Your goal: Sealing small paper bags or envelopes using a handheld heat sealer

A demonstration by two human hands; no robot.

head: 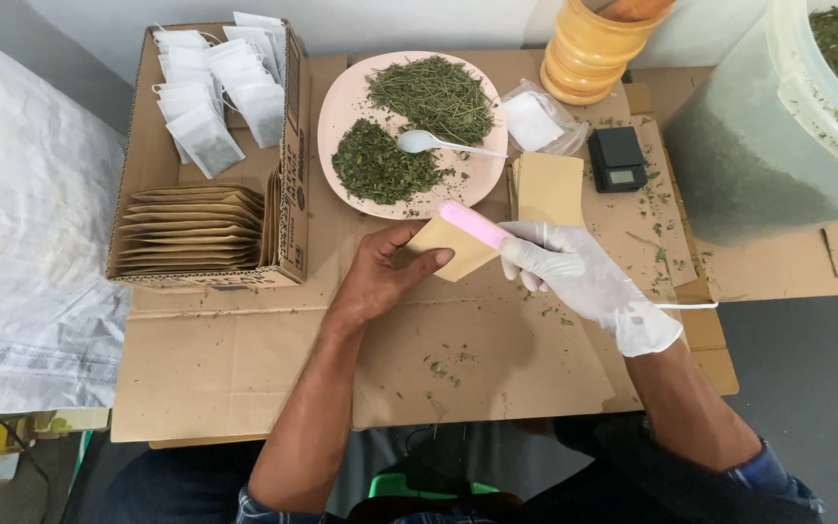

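1. The tub (778,126) at 2 o'clock is cut off by the top and right edges.
2. The jar (594,49) at 12 o'clock loses its top.
3. The scale (618,158) screen is too small to read.
4. The left hand (380,272) hides part of the pouch (458,250).

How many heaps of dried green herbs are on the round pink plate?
2: one larger heap of dried green herbs toward the round pink plate's far side, one darker heap nearer, beside the white plastic spoon.

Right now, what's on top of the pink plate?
On the pink plate lie two heaps of dried green herbs and a white spoon. The plate under the heaps is hidden.
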